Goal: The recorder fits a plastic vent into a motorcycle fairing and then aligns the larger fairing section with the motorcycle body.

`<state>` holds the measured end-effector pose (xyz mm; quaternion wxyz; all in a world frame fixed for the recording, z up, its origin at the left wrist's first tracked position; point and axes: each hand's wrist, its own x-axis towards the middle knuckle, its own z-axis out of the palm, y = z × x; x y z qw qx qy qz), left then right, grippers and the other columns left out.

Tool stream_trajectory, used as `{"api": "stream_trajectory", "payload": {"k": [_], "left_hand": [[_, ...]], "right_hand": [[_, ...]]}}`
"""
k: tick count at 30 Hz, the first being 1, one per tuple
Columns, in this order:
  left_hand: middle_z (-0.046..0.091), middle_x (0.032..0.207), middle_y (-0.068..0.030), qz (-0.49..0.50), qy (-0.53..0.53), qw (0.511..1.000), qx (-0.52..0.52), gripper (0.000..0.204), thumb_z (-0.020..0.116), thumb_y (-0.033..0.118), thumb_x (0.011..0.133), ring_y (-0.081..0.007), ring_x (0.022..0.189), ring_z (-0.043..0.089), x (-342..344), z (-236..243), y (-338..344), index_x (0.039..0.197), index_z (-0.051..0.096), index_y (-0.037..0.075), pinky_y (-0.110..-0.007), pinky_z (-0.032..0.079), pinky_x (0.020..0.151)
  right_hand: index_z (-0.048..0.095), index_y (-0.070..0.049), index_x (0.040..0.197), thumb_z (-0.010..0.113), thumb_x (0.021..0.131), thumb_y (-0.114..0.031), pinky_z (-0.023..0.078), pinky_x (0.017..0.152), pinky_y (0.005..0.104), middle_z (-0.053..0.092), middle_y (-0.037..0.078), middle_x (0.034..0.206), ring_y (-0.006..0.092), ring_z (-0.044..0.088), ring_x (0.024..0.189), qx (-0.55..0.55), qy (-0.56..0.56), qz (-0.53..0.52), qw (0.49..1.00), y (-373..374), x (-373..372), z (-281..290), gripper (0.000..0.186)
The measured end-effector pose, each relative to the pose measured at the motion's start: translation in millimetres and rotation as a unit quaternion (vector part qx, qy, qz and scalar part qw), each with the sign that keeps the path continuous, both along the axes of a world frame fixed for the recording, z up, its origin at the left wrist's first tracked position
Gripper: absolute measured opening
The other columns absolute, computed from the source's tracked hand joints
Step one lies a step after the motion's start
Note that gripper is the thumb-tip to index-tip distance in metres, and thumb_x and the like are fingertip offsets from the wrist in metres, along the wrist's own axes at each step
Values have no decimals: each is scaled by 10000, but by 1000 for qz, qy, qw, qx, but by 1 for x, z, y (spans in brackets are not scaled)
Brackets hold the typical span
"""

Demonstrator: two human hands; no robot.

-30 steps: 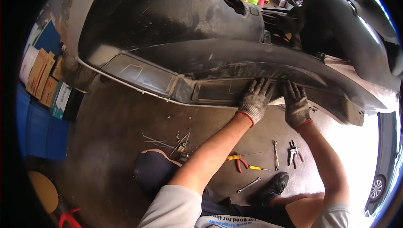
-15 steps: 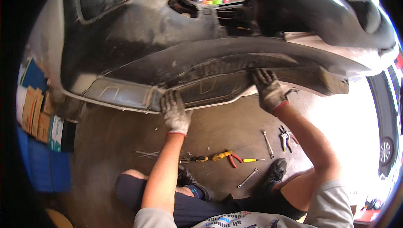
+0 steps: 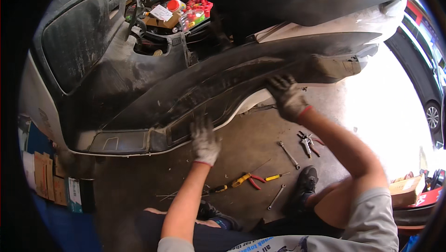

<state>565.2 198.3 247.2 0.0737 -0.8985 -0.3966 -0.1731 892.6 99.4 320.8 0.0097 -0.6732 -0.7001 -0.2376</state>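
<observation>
A white scooter with a long black footboard [image 3: 213,89] spans the upper part of the head view. My left hand [image 3: 204,145], in a dirty whitish work glove, is at the footboard's near edge with its fingers stretched over the black panel. Those fingers are smeared by motion, and whether they touch the panel I cannot tell. Farther right, my gloved right hand [image 3: 286,98] lies against the same edge near the rear, fingers spread and pointing away from me. Neither hand grips anything visible.
On the floor lie a ratchet wrench [image 3: 289,154], gripping tools [image 3: 307,144], yellow-and-red pliers [image 3: 246,180], a yellow screwdriver [image 3: 277,177] and a combination wrench [image 3: 276,197]. Cardboard boxes [image 3: 44,177] stand at left, another box [image 3: 406,190] at right. A dark car [image 3: 413,66] is beyond.
The view has shifted, so the scooter's front sits lower and farther left. My left hand has slid rightward along the footboard edge. The right hand remains near the rear part.
</observation>
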Motion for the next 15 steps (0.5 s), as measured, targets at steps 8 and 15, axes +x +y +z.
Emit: {"api": "stream_trajectory", "payload": {"k": [8,15], "left_hand": [[451,1508,-149,-90,-58,991,76,730,757,237,792,-330,1423,380,52,-14,24,1432,471,35,-491,271,1210],[383,1564,-151,-2,1,1000,-31,697,719,278,839,-316,1449,352,78,7,13,1448,456,65,-473,251,1226]], "right_hand": [[598,-121,1327,633,847,-111,336,1144,470,569,117,1392,301,474,1350,176,82,-40,980,-69,70,91,482],[584,-88,1335,668,904,-265,381,1099,465,563,158,1385,373,503,1288,167,275,-168,932,-105,120,71,473]]}}
